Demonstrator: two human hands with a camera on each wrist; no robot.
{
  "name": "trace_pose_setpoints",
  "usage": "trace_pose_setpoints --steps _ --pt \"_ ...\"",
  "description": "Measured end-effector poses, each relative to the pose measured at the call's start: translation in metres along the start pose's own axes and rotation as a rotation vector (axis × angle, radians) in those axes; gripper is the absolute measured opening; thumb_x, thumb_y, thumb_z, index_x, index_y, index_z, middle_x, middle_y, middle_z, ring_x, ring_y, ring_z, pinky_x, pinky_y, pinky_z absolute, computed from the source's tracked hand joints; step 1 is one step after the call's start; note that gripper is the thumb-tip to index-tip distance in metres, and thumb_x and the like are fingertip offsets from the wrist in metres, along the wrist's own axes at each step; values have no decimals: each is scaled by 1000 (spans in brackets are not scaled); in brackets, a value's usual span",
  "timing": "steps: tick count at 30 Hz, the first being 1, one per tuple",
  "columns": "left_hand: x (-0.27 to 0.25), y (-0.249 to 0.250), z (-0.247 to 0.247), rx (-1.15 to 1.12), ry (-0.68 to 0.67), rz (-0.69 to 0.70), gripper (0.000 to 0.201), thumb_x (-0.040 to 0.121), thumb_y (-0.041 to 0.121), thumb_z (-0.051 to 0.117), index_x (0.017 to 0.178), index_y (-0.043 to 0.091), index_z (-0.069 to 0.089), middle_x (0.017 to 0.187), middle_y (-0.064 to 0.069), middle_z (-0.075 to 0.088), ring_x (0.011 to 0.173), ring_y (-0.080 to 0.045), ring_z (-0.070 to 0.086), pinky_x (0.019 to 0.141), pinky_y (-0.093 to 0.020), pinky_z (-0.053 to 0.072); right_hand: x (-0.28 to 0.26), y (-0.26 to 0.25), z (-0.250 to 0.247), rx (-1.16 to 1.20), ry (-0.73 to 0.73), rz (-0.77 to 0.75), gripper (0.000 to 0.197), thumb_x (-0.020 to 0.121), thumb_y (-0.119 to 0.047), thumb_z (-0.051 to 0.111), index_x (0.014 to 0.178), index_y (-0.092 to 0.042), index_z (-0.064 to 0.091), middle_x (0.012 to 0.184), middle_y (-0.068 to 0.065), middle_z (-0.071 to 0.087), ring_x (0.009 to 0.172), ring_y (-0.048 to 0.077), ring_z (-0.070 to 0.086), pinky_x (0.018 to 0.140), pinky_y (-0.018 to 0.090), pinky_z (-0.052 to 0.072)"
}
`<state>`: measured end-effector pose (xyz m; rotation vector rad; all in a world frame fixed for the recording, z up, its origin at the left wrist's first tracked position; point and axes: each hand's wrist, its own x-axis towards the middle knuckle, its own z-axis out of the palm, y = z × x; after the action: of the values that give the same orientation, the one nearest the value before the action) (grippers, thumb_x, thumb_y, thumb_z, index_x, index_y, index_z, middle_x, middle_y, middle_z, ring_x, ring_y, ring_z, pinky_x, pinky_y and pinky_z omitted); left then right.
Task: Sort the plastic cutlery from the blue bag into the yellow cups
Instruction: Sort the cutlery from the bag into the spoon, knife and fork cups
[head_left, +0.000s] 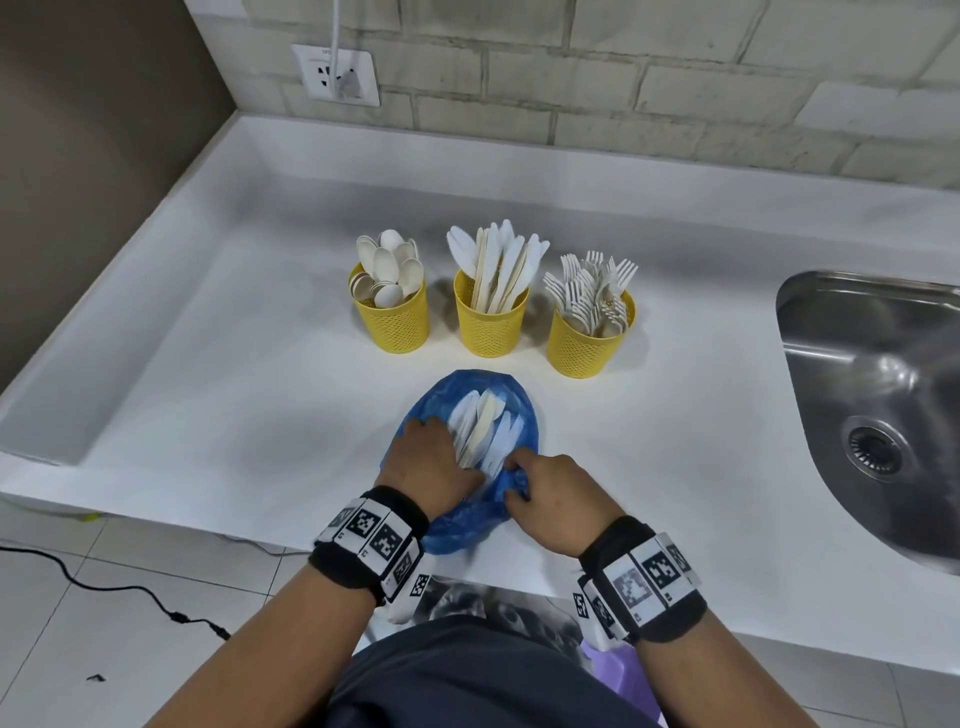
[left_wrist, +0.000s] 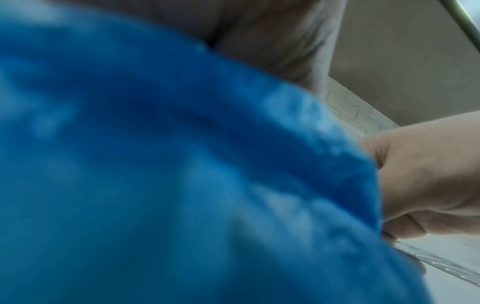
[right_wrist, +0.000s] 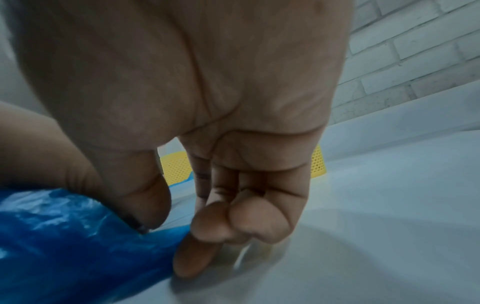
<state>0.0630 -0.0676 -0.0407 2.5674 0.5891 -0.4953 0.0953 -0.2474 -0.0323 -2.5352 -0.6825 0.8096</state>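
The blue bag (head_left: 511, 410) lies on the white counter (head_left: 234, 395) near its front edge, mouth open, with several white plastic knives (head_left: 485, 426) showing inside. My left hand (head_left: 447, 457) reaches into the bag and grips the knives by their handles. My right hand (head_left: 514, 480) pinches the bag's crumpled edge; in the right wrist view thumb and forefinger (right_wrist: 194, 257) hold the blue bag (right_wrist: 78, 236). Behind the bag stand three yellow cups: spoons (head_left: 392, 317), knives (head_left: 491, 319), forks (head_left: 589, 338). The left wrist view is mostly blurred blue bag (left_wrist: 182, 164).
A steel sink (head_left: 883, 389) is set into the counter at the right. A brick wall with a socket (head_left: 335, 75) runs behind. The counter has a raised ledge (head_left: 130, 234) on the left. A black cable (head_left: 104, 587) lies on the floor.
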Motion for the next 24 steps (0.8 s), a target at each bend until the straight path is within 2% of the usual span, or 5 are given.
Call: trace_pose_setpoints --steps 4,9,15,19,24 --pt "1 3 2 -17 0 4 72 84 41 70 140 7 40 131 -14 53 115 -32 59 91 -35 47 0 -2 4 -30 31 -31 35 99 -27 51 130 -13 58 122 12 61 108 31 60 87 33 48" --pt "2 6 -1 -79 21 0 67 84 35 69 137 9 39 124 -11 63 111 -35 64 89 -38 50 -4 -10 7 -289 70 -109 24 99 -27 49 109 -9 62 128 6 45 108 30 41 89 43 47" --pt "4 8 -11 -97 35 -10 61 85 33 67 133 11 37 119 -13 65 108 -39 64 87 -40 51 -3 -11 5 -360 21 -146 31 100 -24 51 128 -11 58 137 4 45 113 31 48 87 43 48" --pt "5 9 -13 -162 4 -2 46 87 28 64 120 13 36 109 -9 61 102 -38 64 79 -36 45 -1 -8 6 -348 10 -141 43 98 -23 53 140 -15 48 138 5 43 112 32 51 85 44 46" --pt "8 5 -9 -244 -38 -15 46 85 29 68 113 14 35 105 -6 60 98 -33 63 82 -37 50 4 -6 6 -346 -13 -132 58 98 -23 53 152 -18 35 140 6 39 114 33 48 83 43 43"
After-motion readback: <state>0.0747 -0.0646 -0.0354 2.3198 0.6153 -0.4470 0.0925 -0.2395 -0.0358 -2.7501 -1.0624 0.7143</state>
